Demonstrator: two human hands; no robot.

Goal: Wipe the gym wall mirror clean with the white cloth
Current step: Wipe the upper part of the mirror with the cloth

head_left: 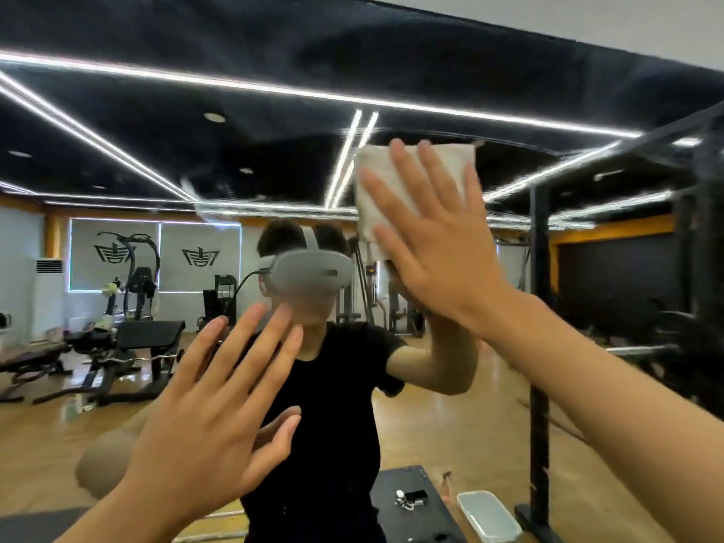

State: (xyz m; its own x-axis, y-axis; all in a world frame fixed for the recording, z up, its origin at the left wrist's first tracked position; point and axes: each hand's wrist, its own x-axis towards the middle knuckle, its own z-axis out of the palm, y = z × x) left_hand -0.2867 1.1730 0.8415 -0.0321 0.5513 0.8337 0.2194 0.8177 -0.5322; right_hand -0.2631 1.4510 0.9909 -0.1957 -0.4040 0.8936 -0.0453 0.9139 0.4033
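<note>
Your left hand is raised low on the left, fingers straight and spread, palm facing the gym wall mirror; whether it touches the glass is unclear. Higher and to the right, your right hand, fingers straight and spread, presses the folded white cloth flat against the mirror.
</note>
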